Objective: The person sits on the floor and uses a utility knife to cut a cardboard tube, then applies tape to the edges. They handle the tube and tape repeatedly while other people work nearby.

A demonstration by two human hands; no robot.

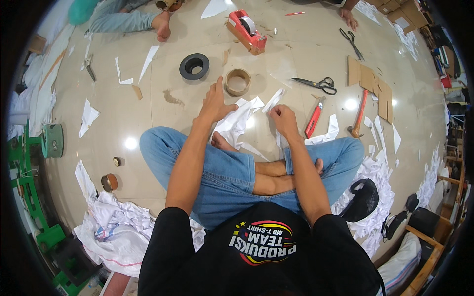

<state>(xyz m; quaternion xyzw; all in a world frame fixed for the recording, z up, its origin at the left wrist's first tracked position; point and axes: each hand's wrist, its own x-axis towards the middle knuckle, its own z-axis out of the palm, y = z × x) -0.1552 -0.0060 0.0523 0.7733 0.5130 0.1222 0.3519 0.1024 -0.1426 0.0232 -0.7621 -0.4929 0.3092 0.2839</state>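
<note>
My left hand (216, 104) is open, fingers stretched forward and thumb apart, beside a brown tape roll (237, 92) on the tiled floor. A crumpled white scrap (237, 120), cloth or paper, lies under and right of its thumb. My right hand (284, 121) is closed, its fingertips pinching a narrow white strip (274, 100). Right of that hand lie a red box cutter (314, 118) and another white scrap (329, 130). Black-handled scissors (326, 87) rest farther off. A black ring-shaped roll (185, 68) sits beyond my left hand.
A red tape dispenser (247, 33) stands ahead. To the right are a hammer (361, 109), cardboard (370, 81) and more scissors (352, 42). Another person's foot (162, 27) and a hand (348, 18) show at the far side. Scraps (373, 172) pile beside my knee; green machinery (32, 192) stands left.
</note>
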